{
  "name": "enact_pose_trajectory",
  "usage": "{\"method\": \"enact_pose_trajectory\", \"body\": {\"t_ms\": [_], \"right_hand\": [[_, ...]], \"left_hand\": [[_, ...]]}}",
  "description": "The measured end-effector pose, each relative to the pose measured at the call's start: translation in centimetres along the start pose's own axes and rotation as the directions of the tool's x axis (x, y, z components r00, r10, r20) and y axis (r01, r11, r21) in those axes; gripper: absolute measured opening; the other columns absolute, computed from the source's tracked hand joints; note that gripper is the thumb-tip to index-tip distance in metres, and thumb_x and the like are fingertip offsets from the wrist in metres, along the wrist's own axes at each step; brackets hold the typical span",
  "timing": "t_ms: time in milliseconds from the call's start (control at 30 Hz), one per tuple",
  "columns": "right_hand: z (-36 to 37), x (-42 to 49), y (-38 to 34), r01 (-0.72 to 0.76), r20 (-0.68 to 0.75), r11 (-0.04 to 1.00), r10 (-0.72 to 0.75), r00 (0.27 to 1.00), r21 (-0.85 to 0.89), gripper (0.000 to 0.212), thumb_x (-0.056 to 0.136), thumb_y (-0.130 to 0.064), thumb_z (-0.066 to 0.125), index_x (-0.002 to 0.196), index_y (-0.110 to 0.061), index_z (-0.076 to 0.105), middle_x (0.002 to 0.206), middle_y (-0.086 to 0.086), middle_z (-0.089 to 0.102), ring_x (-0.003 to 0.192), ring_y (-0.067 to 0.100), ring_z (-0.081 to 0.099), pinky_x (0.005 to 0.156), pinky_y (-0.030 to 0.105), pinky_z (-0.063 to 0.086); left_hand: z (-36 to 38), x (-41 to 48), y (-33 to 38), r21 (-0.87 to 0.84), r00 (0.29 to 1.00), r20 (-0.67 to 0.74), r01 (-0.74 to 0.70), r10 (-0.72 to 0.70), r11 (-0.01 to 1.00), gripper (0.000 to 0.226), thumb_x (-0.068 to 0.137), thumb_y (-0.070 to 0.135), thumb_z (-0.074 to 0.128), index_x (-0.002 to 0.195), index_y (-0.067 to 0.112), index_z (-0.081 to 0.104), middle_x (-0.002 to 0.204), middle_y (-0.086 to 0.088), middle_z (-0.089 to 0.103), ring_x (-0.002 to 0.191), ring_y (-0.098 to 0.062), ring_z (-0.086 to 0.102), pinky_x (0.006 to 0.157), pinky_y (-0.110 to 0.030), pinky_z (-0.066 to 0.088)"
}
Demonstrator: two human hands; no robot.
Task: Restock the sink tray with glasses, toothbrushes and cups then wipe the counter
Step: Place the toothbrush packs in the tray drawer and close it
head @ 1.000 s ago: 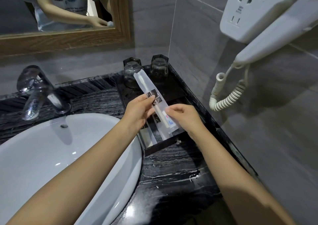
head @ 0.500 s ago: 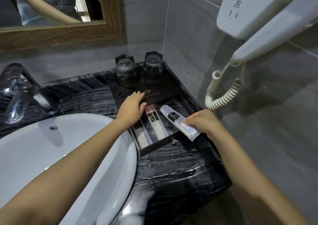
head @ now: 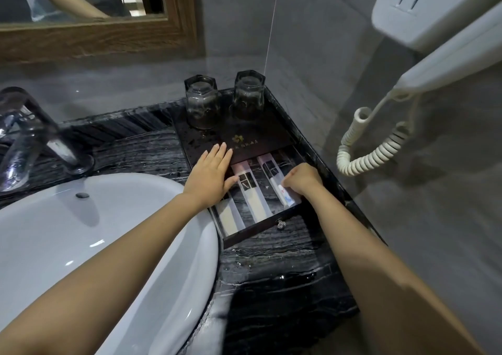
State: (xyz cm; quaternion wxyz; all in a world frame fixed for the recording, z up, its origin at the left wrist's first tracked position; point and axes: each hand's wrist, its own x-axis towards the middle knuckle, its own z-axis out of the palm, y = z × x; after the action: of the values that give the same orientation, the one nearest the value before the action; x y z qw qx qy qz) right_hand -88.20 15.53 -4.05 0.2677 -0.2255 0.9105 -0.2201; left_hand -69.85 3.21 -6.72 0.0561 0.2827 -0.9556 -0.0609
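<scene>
A black tray point(head: 282, 115) stands in the counter's back right corner, with its front drawer point(head: 260, 228) pulled out. Two clear glasses point(head: 201, 102) point(head: 249, 95) stand upside down at the tray's back. Three wrapped toothbrush packets lie in the drawer: one point(head: 228, 216) at the left, one point(head: 248, 189) in the middle, one point(head: 274, 176) at the right. My right hand point(head: 303, 179) has its fingers curled on the right packet's near end and presses it into the drawer. My left hand point(head: 210, 176) lies flat, fingers apart, on the tray lid's front edge, thumb touching the middle packet.
A white basin point(head: 89, 235) fills the left, with a chrome tap point(head: 30, 140) behind it. Wet black marble counter point(head: 274, 281) runs in front of the drawer. A wall hair dryer point(head: 445, 55) with a coiled cord point(head: 377, 148) hangs on the right. A wood-framed mirror point(head: 89, 36) is above.
Both hands lowered the packet from above the tray. My right hand laid it in the drawer's right side, while my left let go and settled flat on the tray lid.
</scene>
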Motion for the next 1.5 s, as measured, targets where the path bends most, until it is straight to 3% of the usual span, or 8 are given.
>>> {"method": "enact_pose_trajectory", "body": {"t_ms": [233, 500, 600, 667, 800, 1033, 1200, 1500], "right_hand": [[0.5, 1.1, 0.5, 0.024, 0.031, 0.993, -0.020, 0.999, -0.113, 0.020, 0.080, -0.014, 0.065, 0.096, -0.002, 0.070, 0.106, 0.018, 0.069, 0.095, 0.032, 0.066, 0.082, 0.034, 0.055], [-0.1, 1.0, 0.7, 0.134, 0.160, 0.967, -0.100, 0.982, -0.218, 0.025, 0.080, -0.005, 0.063, 0.057, -0.012, 0.057, 0.092, 0.017, 0.071, 0.090, 0.031, 0.068, 0.083, 0.037, 0.055], [0.0, -0.2, 0.4, 0.162, 0.071, 0.934, -0.147, 0.987, -0.319, 0.006, 0.083, -0.006, 0.058, 0.085, -0.008, 0.064, 0.110, 0.017, 0.066, 0.100, 0.033, 0.063, 0.081, 0.035, 0.051], [0.0, -1.9, 0.5, 0.236, -0.049, 0.899, -0.273, 0.961, -0.370, 0.024, 0.086, -0.010, 0.056, 0.110, -0.007, 0.059, 0.116, 0.015, 0.061, 0.105, 0.032, 0.058, 0.082, 0.036, 0.048], [0.1, -8.6, 1.9, 0.464, -0.248, 0.866, -0.498, 0.831, -0.184, 0.015, 0.090, -0.018, 0.056, 0.101, -0.009, 0.060, 0.098, 0.003, 0.059, 0.090, 0.019, 0.055, 0.072, 0.027, 0.040], [4.7, -11.5, 6.0, 0.231, -0.172, 0.966, -0.208, 0.963, 0.120, 0.020, 0.091, -0.023, 0.056, 0.103, -0.008, 0.053, 0.090, -0.001, 0.053, 0.081, 0.015, 0.056, 0.069, 0.022, 0.041], [6.7, -10.0, 5.8, 0.156, -0.225, 0.861, -0.049, 0.973, 0.483, 0.012, 0.085, -0.008, 0.064, 0.086, -0.009, 0.053, 0.071, 0.001, 0.058, 0.070, 0.017, 0.059, 0.056, 0.010, 0.043], [6.4, -8.3, 4.6, 0.198, -0.278, 0.889, -0.084, 0.957, 0.413, 0.006, 0.086, -0.009, 0.064, 0.084, -0.010, 0.058, 0.073, -0.002, 0.059, 0.063, -0.002, 0.052, 0.053, 0.007, 0.037]], "left_hand": [[0.5, 0.0, -0.1, 0.025, 0.999, -0.032, -0.001, 0.002, 1.000, 0.069, 0.094, 0.048, 0.033, 0.147, 0.008, 0.012, 0.157, -0.013, 0.008, 0.145, -0.024, 0.004, 0.118, -0.036, 0.001], [0.5, 0.0, 0.0, 0.023, 1.000, -0.027, -0.002, 0.003, 1.000, 0.069, 0.094, 0.047, 0.032, 0.147, 0.008, 0.012, 0.157, -0.013, 0.008, 0.145, -0.025, 0.004, 0.118, -0.037, 0.002], [0.1, 0.1, -0.1, -0.030, 1.000, -0.003, 0.006, -0.006, 1.000, 0.066, 0.095, 0.045, 0.033, 0.147, 0.009, 0.013, 0.157, -0.012, 0.009, 0.145, -0.025, 0.004, 0.117, -0.036, 0.001], [-0.4, 0.3, -0.1, -0.110, 1.000, 0.026, 0.017, -0.014, 0.994, 0.064, 0.096, 0.043, 0.034, 0.147, 0.010, 0.015, 0.157, -0.011, 0.008, 0.145, -0.024, 0.003, 0.117, -0.036, 0.001], [-0.8, 0.4, -0.6, -0.152, 0.998, 0.060, 0.027, -0.018, 0.988, 0.062, 0.096, 0.041, 0.035, 0.147, 0.012, 0.015, 0.157, -0.011, 0.008, 0.145, -0.024, 0.003, 0.117, -0.038, 0.002], [-0.8, 0.0, -1.2, -0.074, 0.996, 0.083, 0.022, -0.016, 0.997, 0.064, 0.096, 0.043, 0.034, 0.147, 0.011, 0.013, 0.157, -0.012, 0.006, 0.145, -0.025, 0.001, 0.117, -0.039, 0.002], [-1.4, 0.1, -1.1, -0.127, 0.985, 0.167, 0.059, -0.037, 0.990, 0.068, 0.094, 0.049, 0.034, 0.148, 0.015, 0.008, 0.158, -0.008, -0.001, 0.145, -0.020, -0.005, 0.117, -0.037, -0.003], [-1.8, 0.2, -1.0, -0.169, 0.974, 0.221, 0.088, -0.050, 0.982, 0.069, 0.094, 0.052, 0.027, 0.148, 0.016, 0.005, 0.158, -0.006, -0.005, 0.144, -0.017, -0.009, 0.117, -0.036, -0.006]]}}
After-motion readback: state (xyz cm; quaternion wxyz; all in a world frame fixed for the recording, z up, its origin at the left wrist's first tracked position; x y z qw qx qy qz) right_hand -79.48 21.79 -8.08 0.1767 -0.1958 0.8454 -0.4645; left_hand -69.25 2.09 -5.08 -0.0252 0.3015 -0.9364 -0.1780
